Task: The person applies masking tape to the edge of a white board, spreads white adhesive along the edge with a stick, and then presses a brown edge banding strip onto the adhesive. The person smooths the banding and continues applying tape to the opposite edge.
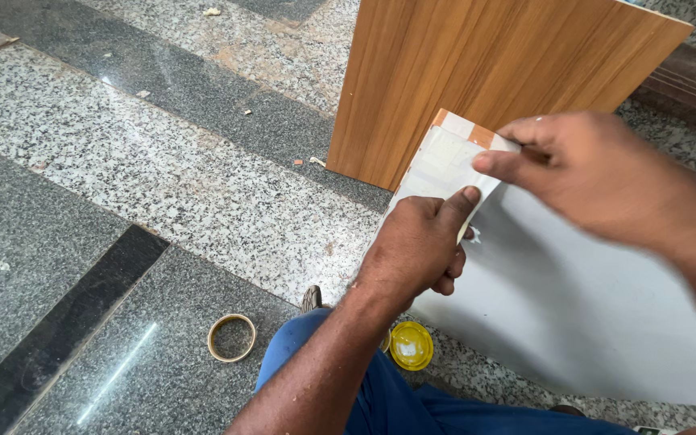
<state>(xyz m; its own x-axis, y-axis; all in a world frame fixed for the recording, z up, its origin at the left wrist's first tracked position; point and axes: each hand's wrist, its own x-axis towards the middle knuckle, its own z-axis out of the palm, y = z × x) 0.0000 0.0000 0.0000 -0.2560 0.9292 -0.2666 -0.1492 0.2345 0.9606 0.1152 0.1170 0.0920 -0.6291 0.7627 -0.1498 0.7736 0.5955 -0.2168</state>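
Two hands meet at the corner of a white board (573, 322) that lies flat on the granite floor (163, 185). The left hand (416, 246) is closed in a loose fist at the board's near edge, its thumb pressing a pale strip of edge tape (445, 165) against its curled fingers, so those fingers are clamped on the strip. The right hand (590, 181) comes in from above the board; its thumb and forefinger pinch the strip's upper end, where a small wood-coloured patch shows. Held at both ends like this, the strip stays taut and lifted off the board, probably so it can be lined up without sagging or sticking early.

Just beyond the board stands a wood-grain panel (477, 72), upright on its edge and touching or nearly touching the board's far corner. On the near side of the board, by the person's blue-trousered knee (340, 379), sits a small yellow lid or tin (411, 345) with something whitish in it, likely glue, though I cannot tell for sure. Further out from the board, on a dark floor slab, lies a ring of tape roll (231, 337), flat and empty in the middle. Small chips of debris dot the floor beyond.
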